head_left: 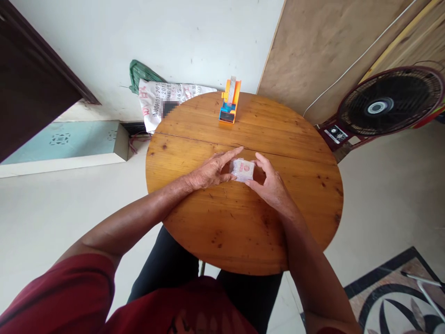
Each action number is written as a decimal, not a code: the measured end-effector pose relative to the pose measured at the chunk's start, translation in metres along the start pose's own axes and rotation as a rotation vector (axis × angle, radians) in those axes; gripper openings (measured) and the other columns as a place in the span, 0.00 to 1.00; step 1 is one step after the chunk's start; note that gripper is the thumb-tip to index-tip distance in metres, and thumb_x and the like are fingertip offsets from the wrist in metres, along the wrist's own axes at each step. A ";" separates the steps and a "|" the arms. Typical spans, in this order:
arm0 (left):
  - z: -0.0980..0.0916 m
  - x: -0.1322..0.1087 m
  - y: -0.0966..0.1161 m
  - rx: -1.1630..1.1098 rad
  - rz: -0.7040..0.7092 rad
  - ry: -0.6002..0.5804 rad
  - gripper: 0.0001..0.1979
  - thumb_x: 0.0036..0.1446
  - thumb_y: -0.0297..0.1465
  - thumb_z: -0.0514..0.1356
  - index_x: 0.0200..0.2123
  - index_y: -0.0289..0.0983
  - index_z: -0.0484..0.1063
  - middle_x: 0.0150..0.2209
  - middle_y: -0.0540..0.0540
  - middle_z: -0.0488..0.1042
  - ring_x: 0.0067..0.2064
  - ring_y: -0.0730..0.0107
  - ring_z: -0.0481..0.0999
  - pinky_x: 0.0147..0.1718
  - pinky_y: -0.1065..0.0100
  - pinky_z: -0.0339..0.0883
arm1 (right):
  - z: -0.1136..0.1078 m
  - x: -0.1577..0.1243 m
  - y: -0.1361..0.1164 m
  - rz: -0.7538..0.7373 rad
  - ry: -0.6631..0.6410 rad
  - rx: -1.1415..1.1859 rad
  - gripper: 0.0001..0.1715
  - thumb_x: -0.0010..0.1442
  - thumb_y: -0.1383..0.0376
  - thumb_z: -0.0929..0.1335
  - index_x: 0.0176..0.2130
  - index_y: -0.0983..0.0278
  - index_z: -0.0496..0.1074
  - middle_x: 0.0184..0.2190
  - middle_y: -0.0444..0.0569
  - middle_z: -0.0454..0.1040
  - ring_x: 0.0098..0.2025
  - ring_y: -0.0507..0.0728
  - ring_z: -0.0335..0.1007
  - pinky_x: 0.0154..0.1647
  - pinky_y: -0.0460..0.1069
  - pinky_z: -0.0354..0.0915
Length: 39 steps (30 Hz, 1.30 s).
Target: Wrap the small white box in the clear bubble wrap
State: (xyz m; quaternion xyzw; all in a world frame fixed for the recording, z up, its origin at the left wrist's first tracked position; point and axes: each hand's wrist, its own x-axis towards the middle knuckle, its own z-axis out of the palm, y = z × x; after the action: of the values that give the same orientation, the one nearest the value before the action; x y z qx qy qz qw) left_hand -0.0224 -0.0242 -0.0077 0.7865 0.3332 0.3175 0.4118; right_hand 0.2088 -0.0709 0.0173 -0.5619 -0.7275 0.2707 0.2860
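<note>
Head view: at the far left a dark door (31, 88) is seen, and beside the white wall a green bag (141, 74) is propped on the floor with a printed sack (167, 104) lying against it, just behind the far left edge of the round wooden table (225, 232).

The left hand (212, 170) is laid on the table near its middle. Its forefinger is stretched along the far left edge of a small packet (243, 169) and its thumb is pressed to the packet's near left corner, so the left grip is closed lightly on the packet.

The small packet, clear-wrapped with a pale red print, is held low over the middle of the table, between the two hands; whether it rests on the wood cannot be told.

Well beyond it, near the table's far edge, an orange and blue device (229, 107) is stood upright.

The right hand (269, 185) is set against the packet's right side, with thumb and fingertips pinched on that edge, so the right grip is also closed on the packet.

To the far right a floor fan (389, 104) is placed by a wooden board, and a patterned rug (392, 297) is seen at the near right.
</note>
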 end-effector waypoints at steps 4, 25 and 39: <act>0.000 0.000 -0.006 -0.024 -0.008 -0.009 0.51 0.49 0.33 0.69 0.72 0.41 0.48 0.61 0.38 0.69 0.63 0.51 0.68 0.65 0.50 0.57 | -0.004 -0.001 0.001 0.019 -0.034 0.012 0.51 0.52 0.63 0.72 0.69 0.54 0.53 0.64 0.55 0.68 0.65 0.68 0.64 0.66 0.70 0.57; -0.003 -0.003 -0.004 0.265 0.048 -0.049 0.48 0.52 0.38 0.66 0.72 0.38 0.48 0.66 0.36 0.62 0.66 0.45 0.63 0.65 0.48 0.57 | -0.026 -0.007 -0.008 -0.122 -0.021 0.030 0.32 0.64 0.54 0.67 0.66 0.50 0.62 0.69 0.48 0.60 0.71 0.64 0.53 0.71 0.66 0.52; -0.008 -0.003 -0.011 0.008 0.026 0.071 0.43 0.48 0.25 0.58 0.69 0.34 0.53 0.63 0.36 0.67 0.65 0.52 0.67 0.64 0.51 0.61 | -0.009 0.006 0.010 -0.189 0.424 0.024 0.16 0.67 0.57 0.62 0.45 0.58 0.77 0.54 0.53 0.75 0.58 0.62 0.70 0.64 0.62 0.62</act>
State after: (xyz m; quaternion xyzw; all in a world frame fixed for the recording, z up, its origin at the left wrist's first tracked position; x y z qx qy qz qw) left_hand -0.0332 -0.0181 -0.0135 0.7806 0.3386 0.3490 0.3927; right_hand 0.2205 -0.0627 0.0171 -0.5322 -0.6973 0.1271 0.4630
